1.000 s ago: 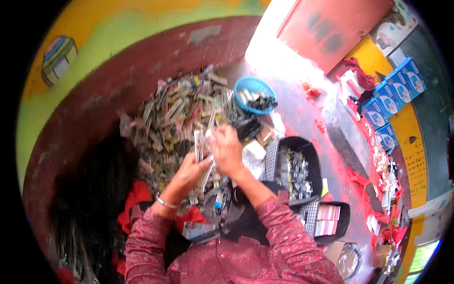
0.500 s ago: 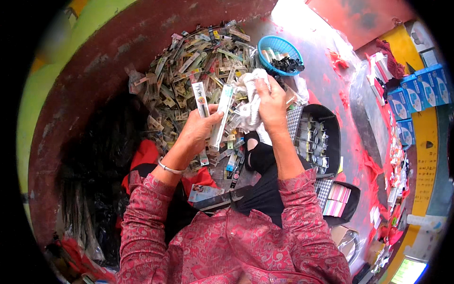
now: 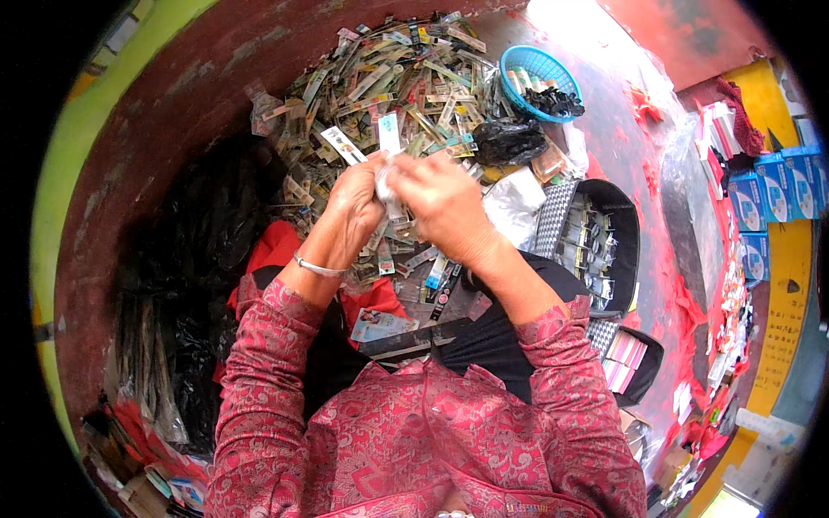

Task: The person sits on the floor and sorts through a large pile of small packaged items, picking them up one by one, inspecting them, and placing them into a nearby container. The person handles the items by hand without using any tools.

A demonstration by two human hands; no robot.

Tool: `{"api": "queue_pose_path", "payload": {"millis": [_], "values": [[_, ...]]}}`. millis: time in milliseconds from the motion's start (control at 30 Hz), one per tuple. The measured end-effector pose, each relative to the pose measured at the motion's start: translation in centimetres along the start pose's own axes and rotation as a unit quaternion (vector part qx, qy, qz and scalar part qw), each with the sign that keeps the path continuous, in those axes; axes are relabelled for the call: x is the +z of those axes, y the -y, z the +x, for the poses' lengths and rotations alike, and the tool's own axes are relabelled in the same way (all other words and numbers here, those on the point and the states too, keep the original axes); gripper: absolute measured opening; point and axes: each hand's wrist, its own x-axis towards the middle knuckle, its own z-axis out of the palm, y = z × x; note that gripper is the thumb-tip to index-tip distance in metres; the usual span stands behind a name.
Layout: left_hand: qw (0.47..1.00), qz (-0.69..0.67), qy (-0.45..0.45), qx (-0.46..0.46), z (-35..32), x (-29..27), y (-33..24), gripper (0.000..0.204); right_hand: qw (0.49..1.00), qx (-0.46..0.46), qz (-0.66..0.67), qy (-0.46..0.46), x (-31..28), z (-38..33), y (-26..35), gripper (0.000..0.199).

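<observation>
My left hand (image 3: 352,200) is closed on two narrow packets. A white packet with a dark print (image 3: 344,145) sticks up at its left. Beside it stands a pale packet with a blue patch (image 3: 389,132). My right hand (image 3: 445,203) is pressed close against the left one, its fingers curled and smeared by motion. Between the hands shows some blurred white material (image 3: 385,183); I cannot make out whether it is cloth or packet. Beyond my hands spreads a big heap of slim clear packets (image 3: 380,82).
A blue basket (image 3: 515,59) holding packets and black items stands far right. Near it lie a black bag (image 3: 508,142) and white crumpled material (image 3: 515,207). Two dark boxes, the larger box (image 3: 629,246) and the smaller box (image 3: 649,358), sit at right. Black plastic (image 3: 203,285) lies left.
My right hand has come left and down to meet my left hand. The large white knitted cloth it held no longer shows clearly. The view has shifted slightly.
</observation>
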Motion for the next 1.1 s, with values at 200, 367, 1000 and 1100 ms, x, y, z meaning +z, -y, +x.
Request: {"api": "queue_pose_path", "payload": {"millis": [200,367,1000,1100], "values": [[0.992,-0.059,-0.073,0.079,-0.5,0.1,-2.2,0.018,0.989,-0.031,0.048,0.136,-0.7,-1.3,0.8,0.013],[0.980,-0.068,-0.103,0.158,-0.7,0.7,-3.7,0.018,0.976,0.166,0.066,0.128,-0.7,-3.8,-1.2,0.015],[0.995,0.011,0.074,0.068,-0.3,1.6,-2.2,0.017,0.947,0.283,0.154,0.001,-0.5,-1.8,-0.1,0.020],[0.996,0.041,0.038,0.072,-0.1,0.1,-3.0,0.014,0.960,0.239,0.135,-0.051,0.7,-1.3,0.3,0.018]]}}
